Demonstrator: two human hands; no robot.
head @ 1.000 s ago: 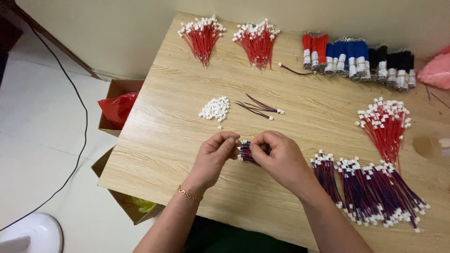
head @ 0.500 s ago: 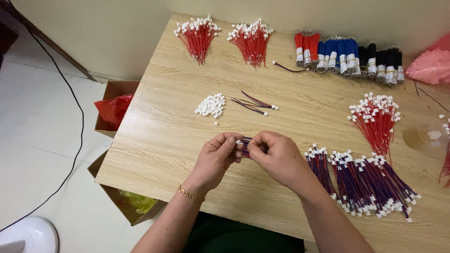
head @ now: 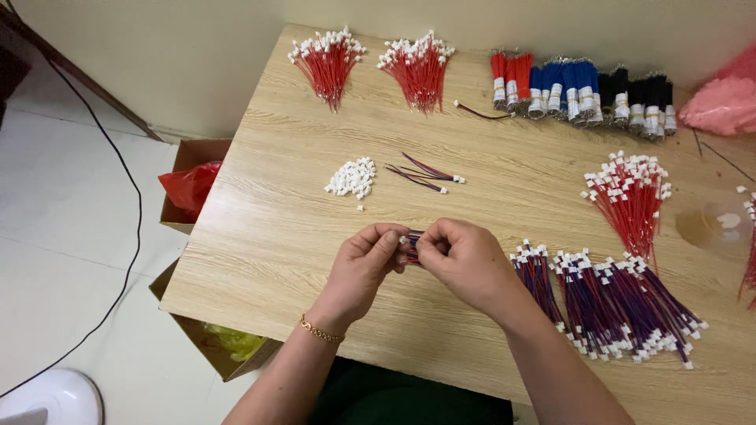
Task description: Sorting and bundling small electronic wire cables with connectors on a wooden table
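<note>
While the head camera looks down on the wooden table point(head: 268, 236), both hands meet near its front middle. The left hand point(head: 364, 264) has its fingers curled in, thumb and forefinger pinched on the white connector end of a small wire bundle point(head: 411, 245) of red and dark strands. The right hand point(head: 465, 260) is closed too, its fingertips point(head: 425, 245) pressed onto the same bundle from the other side, so the wires lie between the two sets of fingertips and are mostly hidden by them. Just beyond the hands sit a pile of white connectors point(head: 351, 178) and a few loose wires point(head: 425, 173). To the right lie purple wire bundles point(head: 614, 303), touching the right forearm's side. Red wire bundles point(head: 327, 59) lie at the far edge, well apart.
</note>
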